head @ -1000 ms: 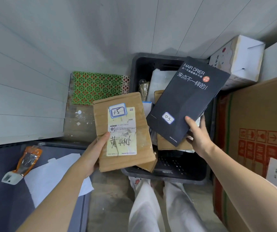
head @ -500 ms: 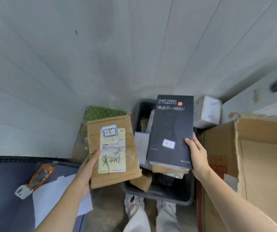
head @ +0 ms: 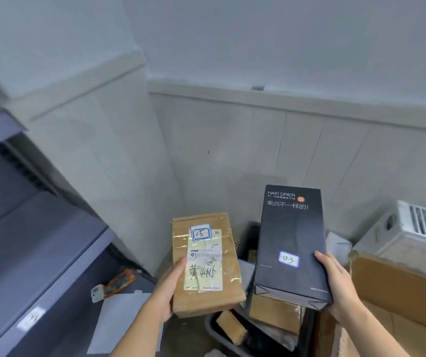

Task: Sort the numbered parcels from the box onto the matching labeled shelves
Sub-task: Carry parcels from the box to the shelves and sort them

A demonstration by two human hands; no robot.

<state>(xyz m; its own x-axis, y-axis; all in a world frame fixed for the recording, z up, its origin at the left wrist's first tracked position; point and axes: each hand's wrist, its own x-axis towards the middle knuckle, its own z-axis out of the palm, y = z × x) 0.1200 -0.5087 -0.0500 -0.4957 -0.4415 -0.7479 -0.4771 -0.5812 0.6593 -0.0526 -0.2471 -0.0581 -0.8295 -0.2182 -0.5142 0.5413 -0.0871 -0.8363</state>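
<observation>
Grey shelves (head: 34, 256) flank a parcel-filled bin (head: 232, 338).
Left hand (head: 167, 292) grips brown parcel 15 (head: 204, 264), right hand (head: 340, 287) grips black box 03 (head: 291, 243); match each label before shelving.

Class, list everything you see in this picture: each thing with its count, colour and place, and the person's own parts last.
Cardboard parcel: one, brown, labelled 15, in the left hand.
Hair drier box: one, black, labelled 03, in the right hand.
Crate: one, dark, below, holding more parcels.
Shelves: grey, left.
Orange packet: one, lower shelf.
Open carton: one, brown, right.
White appliance: one, far right.
Left hand: grips the parcel.
Right hand: grips the box.
</observation>
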